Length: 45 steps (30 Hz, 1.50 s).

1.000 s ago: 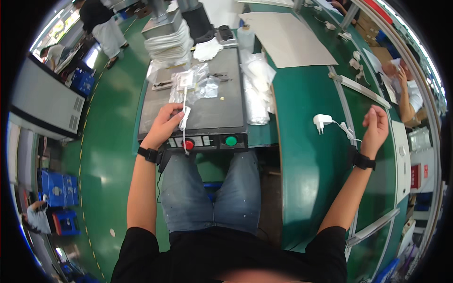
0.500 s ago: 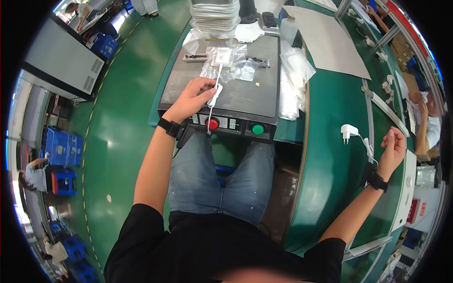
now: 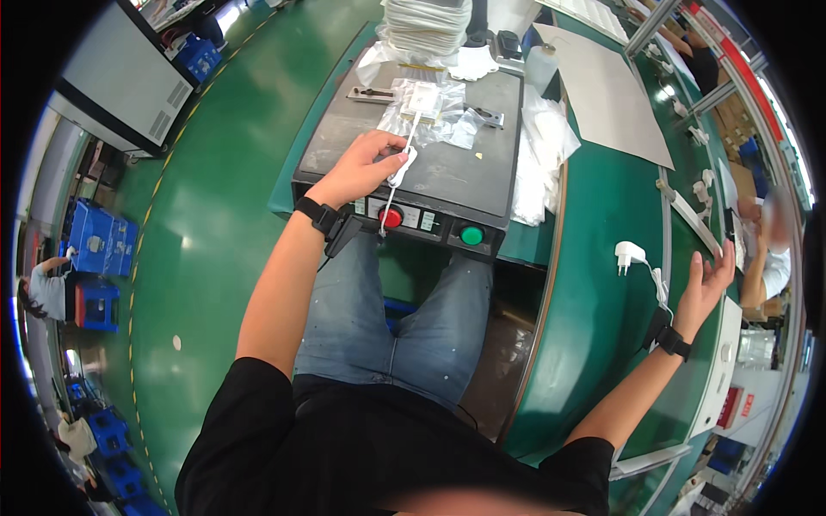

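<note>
- Head view, upper centre: the left hand pinches a thin white cable between thumb and fingertips, its grip closed on it, above the grey machine top.
- The cable runs up to a white adapter in a clear bag and hangs down past the red button; I judge that a pull could drag the bag off the pile, or that the loose end could brush the button.
- Right of the frame: the right hand is raised, fingers spread and holding nothing, just beside a white plug on the green worktop. Its cord lies near the wrist, so a sweep of the arm might snag it.
- Count: two buttons, one red and one green; one plug on the worktop; one stack of white sheets at top; several clear bags, number hard to tell; two wristbands, one on each wrist.
</note>
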Each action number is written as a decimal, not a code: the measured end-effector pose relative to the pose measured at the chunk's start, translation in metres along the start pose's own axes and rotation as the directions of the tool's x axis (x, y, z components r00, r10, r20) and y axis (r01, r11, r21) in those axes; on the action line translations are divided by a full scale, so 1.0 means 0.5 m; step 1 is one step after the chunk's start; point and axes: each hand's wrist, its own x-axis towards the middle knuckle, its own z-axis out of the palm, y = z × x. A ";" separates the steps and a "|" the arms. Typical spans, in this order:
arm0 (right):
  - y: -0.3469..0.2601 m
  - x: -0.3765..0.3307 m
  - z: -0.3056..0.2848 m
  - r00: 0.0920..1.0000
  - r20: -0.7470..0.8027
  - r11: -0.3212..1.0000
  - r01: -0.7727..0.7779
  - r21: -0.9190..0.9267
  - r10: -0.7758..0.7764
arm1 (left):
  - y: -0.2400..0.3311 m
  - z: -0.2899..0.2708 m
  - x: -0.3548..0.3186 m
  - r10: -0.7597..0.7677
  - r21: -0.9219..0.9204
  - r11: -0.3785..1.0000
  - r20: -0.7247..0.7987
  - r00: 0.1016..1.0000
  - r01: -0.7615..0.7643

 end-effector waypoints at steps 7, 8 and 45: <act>0.052 -0.020 -0.001 0.956 0.238 0.971 -0.206 0.122 0.173 | 0.009 0.009 0.003 -0.009 -0.026 1.000 -0.023 1.000 0.008; 0.053 -0.023 0.004 0.950 0.251 0.980 -0.197 0.023 0.185 | 0.003 0.009 0.006 -0.003 -0.034 0.999 -0.017 1.000 0.003; -0.070 -0.086 0.119 0.618 0.753 0.751 -0.604 0.268 0.228 | 0.061 -0.052 -0.028 -0.145 -0.774 0.619 0.059 0.988 0.138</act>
